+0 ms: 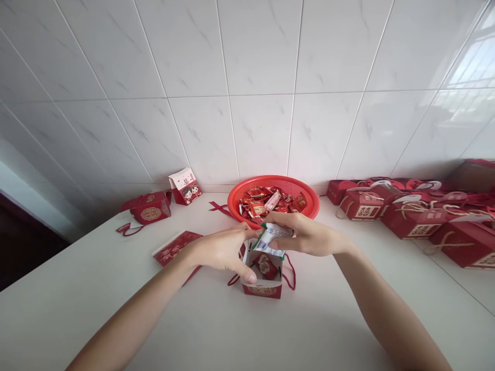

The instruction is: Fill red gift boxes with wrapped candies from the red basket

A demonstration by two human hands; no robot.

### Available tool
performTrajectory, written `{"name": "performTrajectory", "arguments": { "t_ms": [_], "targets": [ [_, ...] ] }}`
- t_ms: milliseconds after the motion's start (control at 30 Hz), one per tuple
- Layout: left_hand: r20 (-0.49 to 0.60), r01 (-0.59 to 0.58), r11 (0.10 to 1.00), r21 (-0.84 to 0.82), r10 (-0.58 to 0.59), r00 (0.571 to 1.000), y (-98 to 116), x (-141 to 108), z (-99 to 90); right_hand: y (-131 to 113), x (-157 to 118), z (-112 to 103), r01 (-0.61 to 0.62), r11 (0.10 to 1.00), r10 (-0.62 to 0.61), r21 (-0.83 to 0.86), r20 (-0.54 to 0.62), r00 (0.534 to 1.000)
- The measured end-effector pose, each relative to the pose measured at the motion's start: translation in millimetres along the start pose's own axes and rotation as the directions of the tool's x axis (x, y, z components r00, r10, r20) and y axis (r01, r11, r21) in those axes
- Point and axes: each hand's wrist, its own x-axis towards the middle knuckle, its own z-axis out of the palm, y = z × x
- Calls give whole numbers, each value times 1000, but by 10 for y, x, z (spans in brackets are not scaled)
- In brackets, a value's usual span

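A small red gift box [262,291] stands open on the white table, with a red wrapped candy [265,267] inside and red cord at its sides. My left hand [226,250] grips the box's left side, thumb over the near rim and fingers behind. Above the box opening, my right hand [305,234] pinches a white and green wrapped packet [270,239] between thumb and fingers. Just behind both hands sits a red plastic basket [315,198] holding several wrapped candies [258,206].
A flat red box [176,250] lies left of my left hand. Further back left are a closed red box [150,207] and a small pink-topped box [185,186]. Several red boxes with twine [413,219] crowd the right side. A tiled wall [259,118] rises behind the table [185,324].
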Motion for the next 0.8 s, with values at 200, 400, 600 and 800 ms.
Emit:
{"name": "performTrajectory", "arguments": {
  "t_ms": [200,400,600,800],
  "targets": [
    [26,-37,995,-89,40,999,-11,31,53,-61,10,58,-8,1000,8,6,6,1000],
    [12,-96,986,-138,98,995,-28,43,51,-87,71,159,57,990,-31,130,-197,980],
    [27,-113,986,-125,117,993,-92,58,58,-7,82,181,-21,1000,22,7,-66,998],
    [68,-22,1000,-23,23,997,-91,39,41,-13,-10,60,-215,963,216,-163,-15,976]
  ]
}}
